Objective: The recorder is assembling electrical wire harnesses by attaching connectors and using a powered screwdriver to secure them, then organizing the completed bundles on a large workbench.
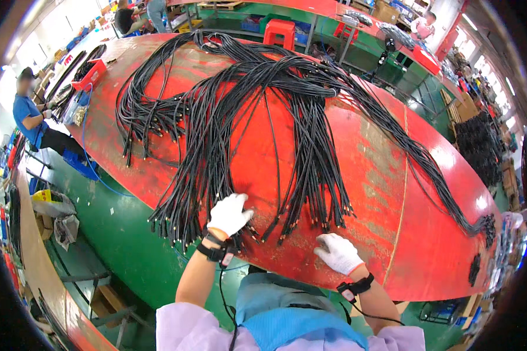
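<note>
Long black cables (pixel 216 111) lie in thick bundles over the red table, their cut ends fanned toward me with small coppery tips. My left hand (pixel 229 215), in a white glove, rests at the near ends of the left-hand bundle, thumb spread from the fingers. Whether it touches single cables beneath is hidden. My right hand (pixel 338 254), gloved too, lies at the table's near edge, just below the ends of a second cable bundle (pixel 315 169). Its thumb stands apart from slightly bent fingers, and nothing shows in it.
The red table (pixel 363 251) carries dusty scraps and a long cable strand (pixel 427 164) running right. A red bin (pixel 91 75) sits at its far left, beside a seated person in blue (pixel 32 120). A red stool (pixel 280 34) and fan (pixel 385 50) stand beyond.
</note>
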Available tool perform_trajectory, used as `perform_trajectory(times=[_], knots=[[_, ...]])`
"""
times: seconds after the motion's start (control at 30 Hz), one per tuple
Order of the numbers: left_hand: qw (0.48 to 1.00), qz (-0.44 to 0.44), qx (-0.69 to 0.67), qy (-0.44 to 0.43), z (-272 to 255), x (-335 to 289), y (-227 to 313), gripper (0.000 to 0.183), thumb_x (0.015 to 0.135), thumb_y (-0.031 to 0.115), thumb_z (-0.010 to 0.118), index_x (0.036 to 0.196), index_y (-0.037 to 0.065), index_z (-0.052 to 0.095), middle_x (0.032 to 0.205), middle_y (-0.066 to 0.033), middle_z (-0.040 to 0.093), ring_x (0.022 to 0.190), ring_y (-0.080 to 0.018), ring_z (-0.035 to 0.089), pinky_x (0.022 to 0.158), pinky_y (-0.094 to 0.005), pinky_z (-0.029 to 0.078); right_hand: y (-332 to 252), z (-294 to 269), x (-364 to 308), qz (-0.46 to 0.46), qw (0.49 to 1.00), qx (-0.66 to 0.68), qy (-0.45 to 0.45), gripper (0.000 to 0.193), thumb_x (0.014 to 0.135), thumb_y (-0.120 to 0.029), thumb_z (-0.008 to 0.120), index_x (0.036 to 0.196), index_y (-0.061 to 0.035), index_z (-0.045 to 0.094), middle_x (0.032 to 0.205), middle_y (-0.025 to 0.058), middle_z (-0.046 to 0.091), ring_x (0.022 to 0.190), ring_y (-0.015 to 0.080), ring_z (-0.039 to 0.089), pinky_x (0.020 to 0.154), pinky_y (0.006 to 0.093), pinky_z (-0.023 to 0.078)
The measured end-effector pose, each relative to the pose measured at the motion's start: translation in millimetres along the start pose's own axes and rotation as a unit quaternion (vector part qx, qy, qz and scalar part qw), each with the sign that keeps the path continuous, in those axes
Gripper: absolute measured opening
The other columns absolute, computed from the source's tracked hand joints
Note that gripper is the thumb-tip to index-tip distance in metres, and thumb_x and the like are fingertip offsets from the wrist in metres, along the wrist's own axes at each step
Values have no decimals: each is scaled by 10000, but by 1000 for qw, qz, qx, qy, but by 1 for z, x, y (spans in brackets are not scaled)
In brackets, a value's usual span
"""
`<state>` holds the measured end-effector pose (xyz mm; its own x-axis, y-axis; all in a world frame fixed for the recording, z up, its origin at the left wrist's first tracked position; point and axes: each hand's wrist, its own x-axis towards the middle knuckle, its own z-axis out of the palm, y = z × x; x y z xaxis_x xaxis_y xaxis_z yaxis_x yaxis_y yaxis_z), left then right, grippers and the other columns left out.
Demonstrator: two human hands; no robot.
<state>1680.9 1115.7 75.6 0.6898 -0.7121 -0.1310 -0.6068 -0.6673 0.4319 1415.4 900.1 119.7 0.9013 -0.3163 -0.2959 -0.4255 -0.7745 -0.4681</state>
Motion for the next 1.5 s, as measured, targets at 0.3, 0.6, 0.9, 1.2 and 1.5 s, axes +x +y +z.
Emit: perform_trajectory(times=[0.3, 0.6, 0.9, 1.2, 1.5], knots=[[999, 39, -1, -1, -49, 98, 24, 611, 808, 456, 672, 1265, 60, 584, 1205, -185, 630, 1116, -373, 608, 958, -449, 484, 14, -2, 24, 35, 996, 70, 42, 349, 874, -336, 643, 1102, -72, 660, 1046, 172, 675, 1022, 355, 638, 875, 450, 515], [997, 38, 52, 48, -179, 203, -42, 632, 835, 495, 637, 1232, 3, 632, 1242, -203, 646, 1179, -348, 601, 1014, -420, 460, 18, 4, 30, 141, 965, 212, 69, 341, 876, -236, 702, 1131, -16, 645, 1076, 170, 695, 978, 275, 700, 855, 369, 550], [1000, -24, -13, 11, -130, 337, -112, 808, 761, 517, 707, 1344, -18, 539, 1324, -231, 590, 1248, -358, 556, 1068, -403, 431, 3, 42, 69, 207, 954, 213, 48, 323, 876, -255, 689, 1106, -29, 665, 1047, 159, 701, 987, 277, 694, 875, 376, 542], [993, -88, -54, 48, -52, 413, -100, 1158, 645, 653, 768, 1461, -43, 333, 1455, -278, 425, 1362, -383, 420, 1110, -429, 382, -45, 63, 152, 173, 967, 189, 19, 366, 881, -354, 657, 1085, -51, 681, 1075, 172, 687, 1034, 346, 649, 894, 427, 519], [975, -185, 117, 35, -31, 436, -60, 1388, 514, 697, 826, 1564, 84, 159, 1500, -256, 334, 1318, -400, 413, 1089, -560, 316, -50, 70, 192, 218, 968, 117, -40, 401, 825, -379, 699, 1070, -65, 654, 1027, 162, 676, 991, 342, 652, 875, 446, 517]])
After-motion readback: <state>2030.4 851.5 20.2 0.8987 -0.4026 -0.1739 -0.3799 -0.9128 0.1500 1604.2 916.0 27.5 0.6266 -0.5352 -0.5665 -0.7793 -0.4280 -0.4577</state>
